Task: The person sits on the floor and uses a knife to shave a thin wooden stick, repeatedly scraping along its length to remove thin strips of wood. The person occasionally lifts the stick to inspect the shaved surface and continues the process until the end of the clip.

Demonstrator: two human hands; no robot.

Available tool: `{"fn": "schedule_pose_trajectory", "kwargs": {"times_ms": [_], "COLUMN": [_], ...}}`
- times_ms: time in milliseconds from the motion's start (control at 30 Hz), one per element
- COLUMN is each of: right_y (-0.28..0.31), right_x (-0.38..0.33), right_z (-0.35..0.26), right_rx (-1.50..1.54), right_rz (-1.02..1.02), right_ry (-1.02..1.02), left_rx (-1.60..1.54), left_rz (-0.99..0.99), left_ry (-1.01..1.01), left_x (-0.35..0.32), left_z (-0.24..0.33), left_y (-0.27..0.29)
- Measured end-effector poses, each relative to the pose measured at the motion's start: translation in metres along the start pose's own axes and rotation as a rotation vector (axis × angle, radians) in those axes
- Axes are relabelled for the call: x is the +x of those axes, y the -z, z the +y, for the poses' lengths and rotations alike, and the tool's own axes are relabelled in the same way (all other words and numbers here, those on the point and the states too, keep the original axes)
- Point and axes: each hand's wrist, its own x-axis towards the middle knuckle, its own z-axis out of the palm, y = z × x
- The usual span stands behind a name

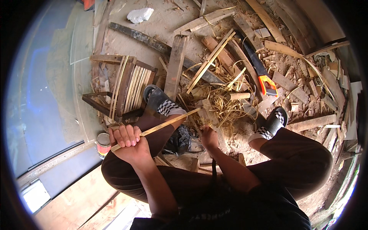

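A thin pale strip of wood or bamboo (168, 122) slants up to the right from my left hand (128, 142), whose fingers are wrapped round its lower end. The strip's far end rests over a block of wood (207, 111) beside a heap of curled shavings (229, 111). My right hand (209, 138) is closed, low between my legs and just below that block. What its fingers grip is hidden. Longer pale strips (211, 61) lie across the wood pieces farther off.
At left stands a small wooden frame (130, 86) with pale slats, near a round tin (103, 144). A handsaw (267, 82) with an orange and black handle lies to the right. Planks (176, 65), offcuts and a white lump (140, 15) litter the dirt floor. A black plastic bag (178, 141) sits between my legs.
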Motion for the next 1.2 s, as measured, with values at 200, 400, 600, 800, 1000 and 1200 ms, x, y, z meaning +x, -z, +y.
{"fn": "schedule_pose_trajectory", "kwargs": {"times_ms": [200, 400, 600, 800, 1000, 1200], "right_y": [-0.003, -0.007, -0.015, -0.003, 0.009, 0.016], "right_x": [-0.007, 0.006, 0.007, 0.0, 0.002, 0.008], "right_z": [-0.022, 0.018, 0.009, -0.01, -0.014, -0.004], "right_rx": [0.085, -0.093, 0.111, 0.104, 0.086, 0.079], "right_rz": [0.14, 0.128, 0.155, 0.166, 0.017, 0.021], "right_ry": [0.159, 0.158, 0.116, 0.042, -0.118, -0.131], "left_rx": [0.002, -0.001, 0.001, -0.003, -0.011, -0.018], "left_rz": [-0.05, -0.046, -0.016, -0.047, -0.054, -0.005], "left_ry": [0.004, 0.002, -0.003, 0.013, 0.011, 0.006], "left_x": [-0.001, 0.0, -0.002, -0.002, -0.001, -0.005], "left_z": [-0.001, 0.001, -0.001, -0.001, 0.0, -0.002], "left_y": [0.0, 0.004, 0.0, -0.001, 0.003, -0.004]}}
